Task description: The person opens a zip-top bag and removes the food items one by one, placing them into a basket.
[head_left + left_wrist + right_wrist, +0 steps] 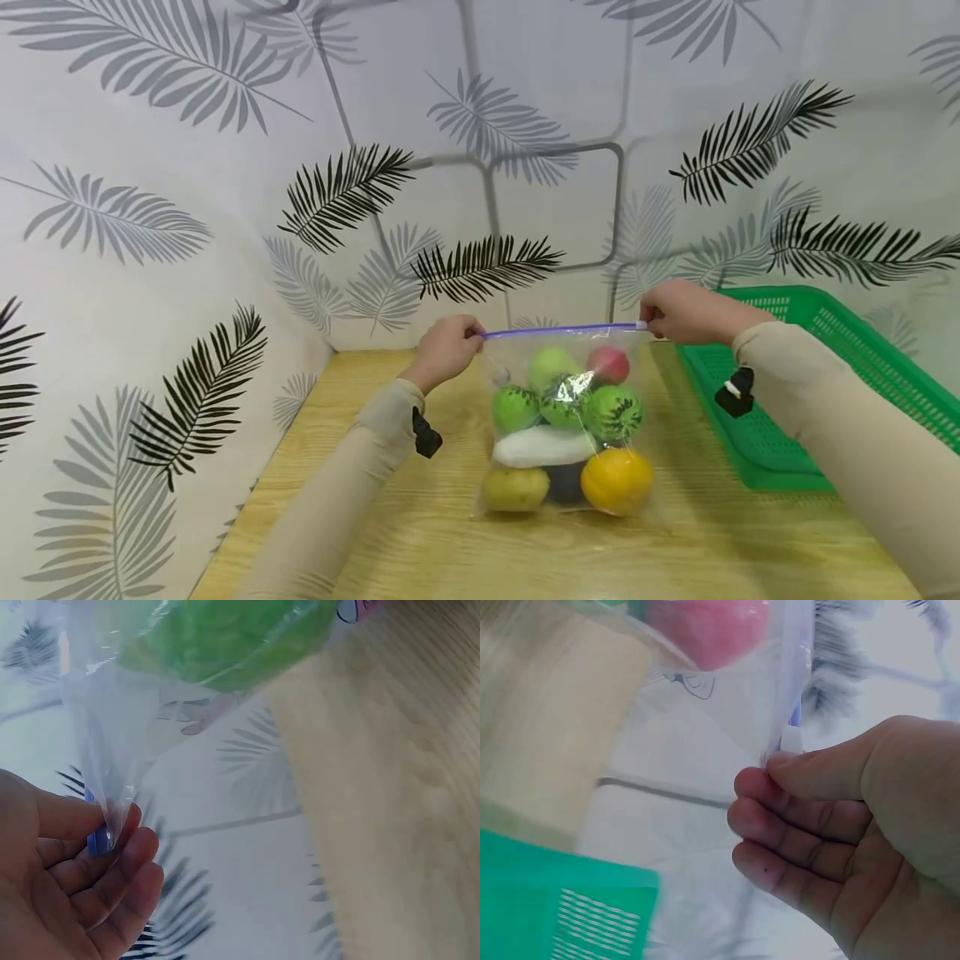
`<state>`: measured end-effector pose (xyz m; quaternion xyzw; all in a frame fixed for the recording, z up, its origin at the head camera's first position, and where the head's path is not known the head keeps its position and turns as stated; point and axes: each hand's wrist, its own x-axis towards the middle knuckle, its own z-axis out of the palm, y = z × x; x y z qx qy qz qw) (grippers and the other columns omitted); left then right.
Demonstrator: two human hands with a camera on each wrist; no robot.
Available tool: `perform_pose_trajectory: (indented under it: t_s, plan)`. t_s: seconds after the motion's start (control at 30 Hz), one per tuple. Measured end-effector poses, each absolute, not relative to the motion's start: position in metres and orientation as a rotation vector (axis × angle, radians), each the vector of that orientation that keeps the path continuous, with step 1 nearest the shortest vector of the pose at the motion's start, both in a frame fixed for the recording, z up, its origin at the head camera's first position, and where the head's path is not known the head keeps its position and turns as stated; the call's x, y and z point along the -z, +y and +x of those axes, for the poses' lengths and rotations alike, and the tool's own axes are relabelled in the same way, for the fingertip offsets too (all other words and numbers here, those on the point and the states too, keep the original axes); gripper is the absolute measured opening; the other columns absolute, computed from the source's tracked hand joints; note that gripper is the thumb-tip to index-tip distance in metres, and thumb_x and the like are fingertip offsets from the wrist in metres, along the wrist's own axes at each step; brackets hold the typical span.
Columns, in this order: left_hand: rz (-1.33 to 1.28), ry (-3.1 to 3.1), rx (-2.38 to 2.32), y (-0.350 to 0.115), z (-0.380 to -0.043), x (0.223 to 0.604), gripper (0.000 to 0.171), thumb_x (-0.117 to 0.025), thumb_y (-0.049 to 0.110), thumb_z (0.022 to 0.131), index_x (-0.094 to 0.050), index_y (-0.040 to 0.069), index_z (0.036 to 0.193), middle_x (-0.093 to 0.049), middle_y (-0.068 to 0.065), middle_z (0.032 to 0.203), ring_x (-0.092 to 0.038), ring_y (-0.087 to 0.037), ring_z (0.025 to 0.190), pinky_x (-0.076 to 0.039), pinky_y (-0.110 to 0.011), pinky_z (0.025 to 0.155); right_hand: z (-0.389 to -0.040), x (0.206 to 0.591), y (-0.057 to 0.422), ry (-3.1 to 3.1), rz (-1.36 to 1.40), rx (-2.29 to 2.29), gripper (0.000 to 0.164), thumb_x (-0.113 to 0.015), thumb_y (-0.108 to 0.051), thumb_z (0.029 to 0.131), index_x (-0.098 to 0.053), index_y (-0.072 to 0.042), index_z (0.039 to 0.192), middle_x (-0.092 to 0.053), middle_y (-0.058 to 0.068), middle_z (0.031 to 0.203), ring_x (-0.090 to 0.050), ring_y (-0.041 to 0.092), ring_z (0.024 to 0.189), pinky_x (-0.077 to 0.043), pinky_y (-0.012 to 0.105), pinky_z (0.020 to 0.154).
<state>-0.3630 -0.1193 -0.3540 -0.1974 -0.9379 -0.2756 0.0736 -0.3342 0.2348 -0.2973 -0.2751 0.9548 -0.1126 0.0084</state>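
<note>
A clear zip bag (536, 346) with a purple zip strip stands upright, stretched between both hands. My left hand (447, 350) pinches the strip's left end between thumb and forefinger. At the other end my right hand (686, 312) pinches the corner beside the white slider (790, 739). Inside the bag are striped green balls like small watermelons (613, 412), a paler green round piece (552, 369), a red round piece (608, 364), a long white piece (543, 447), a yellow-brown potato-like piece (516, 488), a dark piece (566, 483) and an orange-yellow ribbed piece (617, 482).
A green plastic basket (776, 479) with slotted walls stands on the right, partly behind my right forearm. Beneath everything is a wood-grain table (420, 533). A feather-patterned wall covering (450, 208) rises behind the table and along its left side.
</note>
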Motion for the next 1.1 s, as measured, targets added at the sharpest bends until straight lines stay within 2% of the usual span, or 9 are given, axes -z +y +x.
perform_pose_trajectory:
  t_s: [0.3, 0.43, 0.6, 0.73, 0.83, 1.0, 1.1]
  plan:
    - [-0.725, -2.629, 0.643, -0.131, -0.311, 0.306, 0.014, -0.057, 0.017, 0.094, -0.071, 0.016, 0.095, -0.065, 0.007, 0.081, -0.053, -0.009, 0.065, -0.047, -0.032, 0.058, -0.252, 0.262, 0.241, 3.192, -0.916, 0.251, 0.007, -0.062, -0.012, 0.092, -0.065, -0.015, 0.086, -0.058, -0.005, 0.066, -0.045, 0.01, 0.052, -0.043, 0.031, 0.052]
    - [-0.79, -2.568, 0.544, -0.129, -0.297, 0.293, 0.016, -0.056, 0.016, 0.094, -0.071, 0.015, 0.093, -0.065, 0.007, 0.079, -0.052, -0.008, 0.064, -0.047, -0.032, 0.057, -0.228, 0.259, 0.243, 3.29, -0.909, 0.206, 0.01, -0.063, -0.015, 0.092, -0.061, -0.021, 0.084, -0.058, -0.008, 0.07, -0.044, 0.008, 0.054, -0.043, 0.031, 0.052]
    - [-0.868, -2.53, 0.379, -0.124, -0.288, 0.288, 0.014, -0.057, 0.019, 0.09, -0.07, 0.013, 0.09, -0.067, 0.004, 0.082, -0.056, -0.009, 0.07, -0.051, -0.034, 0.062, -0.222, 0.263, 0.243, 3.355, -1.003, 0.184, 0.012, -0.065, -0.014, 0.09, -0.06, -0.023, 0.084, -0.061, -0.008, 0.075, -0.044, 0.005, 0.056, -0.046, 0.031, 0.053]
    - [-0.957, -2.569, 0.255, -0.107, -0.28, 0.284, 0.02, -0.058, 0.027, 0.091, -0.069, 0.013, 0.099, -0.069, 0.001, 0.096, -0.058, -0.013, 0.087, -0.052, -0.036, 0.076, -0.223, 0.266, 0.239, 3.361, -1.046, 0.182, 0.014, -0.065, -0.014, 0.09, -0.059, -0.023, 0.082, -0.059, -0.009, 0.073, -0.044, 0.006, 0.056, -0.045, 0.031, 0.052]
    - [-1.034, -2.612, 0.173, -0.08, -0.272, 0.279, 0.028, -0.055, 0.032, 0.093, -0.068, 0.013, 0.109, -0.068, 0.001, 0.105, -0.057, -0.013, 0.094, -0.052, -0.035, 0.08, -0.222, 0.267, 0.236, 3.354, -1.053, 0.183, 0.015, -0.065, -0.014, 0.09, -0.058, -0.024, 0.082, -0.058, -0.009, 0.073, -0.043, 0.006, 0.057, -0.043, 0.03, 0.051]
    - [-1.135, -2.604, 0.044, -0.024, -0.261, 0.268, 0.035, -0.052, 0.041, 0.095, -0.064, 0.016, 0.116, -0.066, 0.005, 0.11, -0.056, -0.01, 0.095, -0.052, -0.031, 0.073, -0.223, 0.267, 0.234, 3.363, -1.095, 0.177, 0.017, -0.065, -0.013, 0.089, -0.056, -0.024, 0.079, -0.053, -0.01, 0.068, -0.042, 0.006, 0.055, -0.041, 0.029, 0.05]
    - [-1.187, -2.547, 0.016, 0.006, -0.258, 0.265, 0.034, -0.05, 0.042, 0.096, -0.063, 0.018, 0.115, -0.065, 0.007, 0.107, -0.056, -0.01, 0.093, -0.052, -0.03, 0.067, -0.225, 0.265, 0.233, 3.378, -1.118, 0.175, 0.019, -0.066, -0.012, 0.089, -0.055, -0.024, 0.078, -0.05, -0.011, 0.065, -0.04, 0.006, 0.053, -0.039, 0.028, 0.047]
